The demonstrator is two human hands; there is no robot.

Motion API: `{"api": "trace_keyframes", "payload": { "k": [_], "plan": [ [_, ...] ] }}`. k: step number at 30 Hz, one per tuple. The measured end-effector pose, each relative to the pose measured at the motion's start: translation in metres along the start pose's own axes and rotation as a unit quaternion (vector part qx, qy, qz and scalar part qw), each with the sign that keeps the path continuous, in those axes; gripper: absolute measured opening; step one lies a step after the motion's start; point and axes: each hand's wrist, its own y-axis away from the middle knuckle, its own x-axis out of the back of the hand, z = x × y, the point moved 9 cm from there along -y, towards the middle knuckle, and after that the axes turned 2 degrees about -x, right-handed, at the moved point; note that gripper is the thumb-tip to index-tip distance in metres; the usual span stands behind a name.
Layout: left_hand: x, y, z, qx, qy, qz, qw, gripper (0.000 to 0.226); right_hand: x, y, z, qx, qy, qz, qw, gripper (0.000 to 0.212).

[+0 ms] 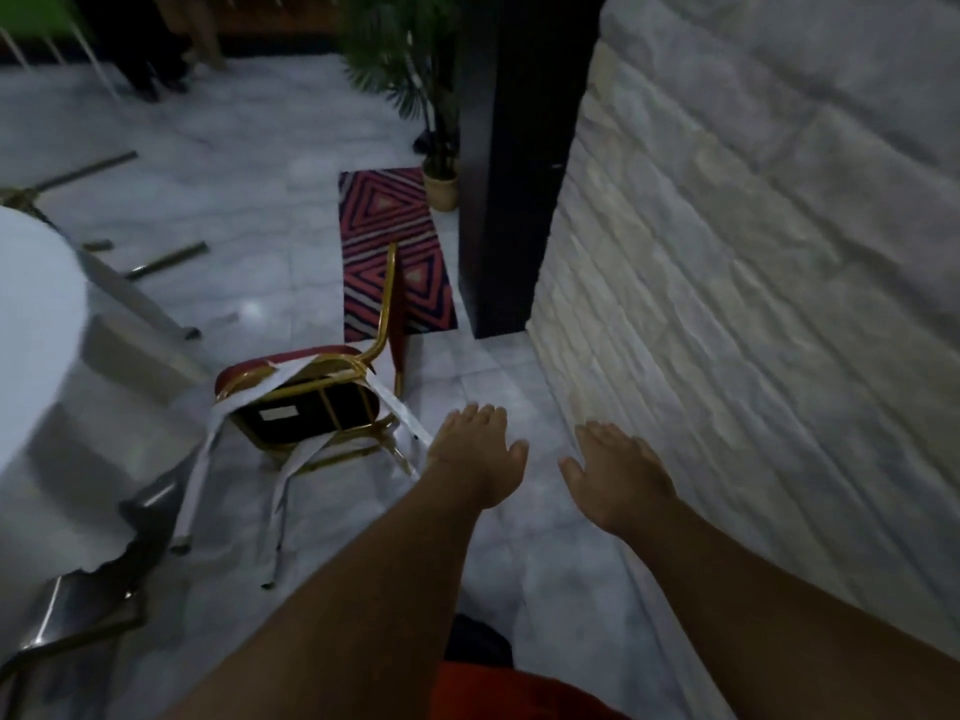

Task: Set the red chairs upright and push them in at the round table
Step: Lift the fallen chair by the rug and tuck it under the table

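Note:
A red chair with a gold frame lies tipped over on the marble floor, its black seat underside facing me and its legs pointing toward me. Its back reaches up toward the rug. The round table, draped in white cloth, fills the left edge. My left hand hovers open just right of the chair's legs, fingers spread, touching nothing that I can tell. My right hand is open too, further right, near the wall.
A white stone-textured wall runs along the right. A dark pillar stands ahead, with a patterned red rug and a potted plant beside it. More gold chair legs show at the left. A shiny metal piece sits below the table.

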Motion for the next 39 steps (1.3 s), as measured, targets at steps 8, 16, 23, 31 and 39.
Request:
{"api": "trace_keyframes", "payload": {
  "k": [8, 16, 23, 31, 39],
  "plan": [
    [0.043, -0.132, -0.012, 0.041, 0.037, -0.011, 0.998, 0.068, 0.065, -0.142, 0.002, 0.038, 0.010, -0.011, 0.999, 0.064],
    [0.074, -0.244, -0.048, 0.160, 0.083, 0.011, 0.984, 0.068, 0.111, -0.301, -0.012, 0.134, 0.055, -0.035, 0.989, 0.065],
    [0.104, -0.303, -0.097, 0.262, 0.155, 0.069, 0.950, 0.066, 0.144, -0.415, -0.092, 0.268, 0.112, -0.048, 0.956, 0.065],
    [0.134, -0.396, -0.205, 0.318, 0.191, 0.063, 0.927, 0.067, 0.143, -0.534, -0.204, 0.337, 0.144, -0.087, 0.926, 0.061],
    [0.178, -0.485, -0.319, 0.389, 0.244, 0.112, 0.881, 0.040, 0.166, -0.658, -0.305, 0.380, 0.190, -0.108, 0.899, 0.064]
  ]
}}
